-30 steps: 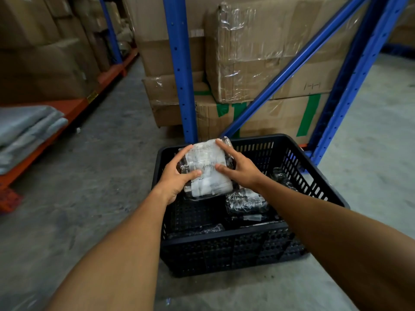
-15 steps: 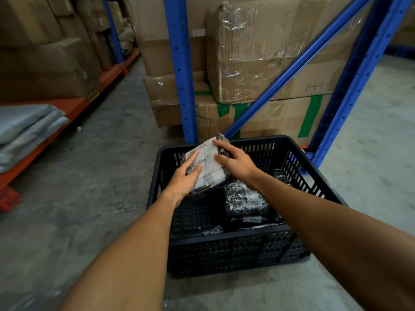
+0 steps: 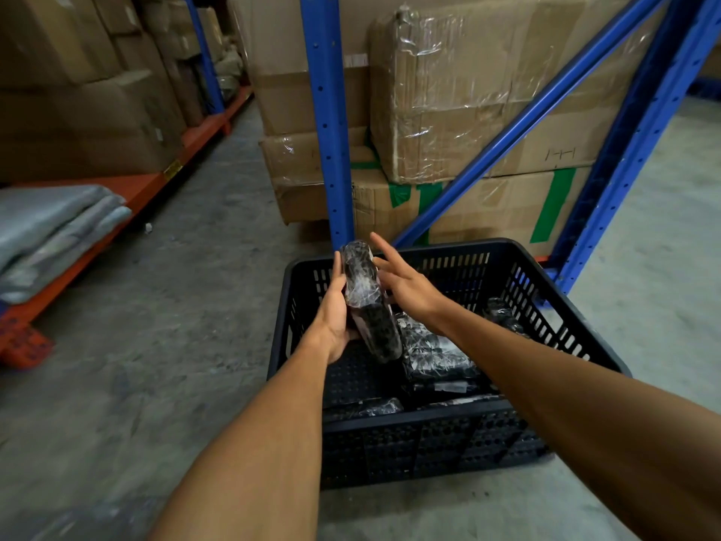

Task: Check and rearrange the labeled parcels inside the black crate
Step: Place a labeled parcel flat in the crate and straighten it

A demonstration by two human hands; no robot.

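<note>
Black contents under glossy clear film: the parcel [image 3: 368,302] stands on edge above the far-left part of the black crate [image 3: 429,443]. The left hand [image 3: 335,314] grips its lower left side, fingers wrapped behind it. The right hand [image 3: 405,283] is spread open beside it, fingers extended, holding nothing. Judged light and soft, with slippery wrap; hold across the narrow edges, not the film face. Other parcels [image 3: 437,353] lie on the crate floor. No label shows.

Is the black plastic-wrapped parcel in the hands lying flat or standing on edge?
On edge. The black plastic-wrapped parcel shows its narrow side, held by the left hand above the black plastic crate; right hand open beside it.
</note>
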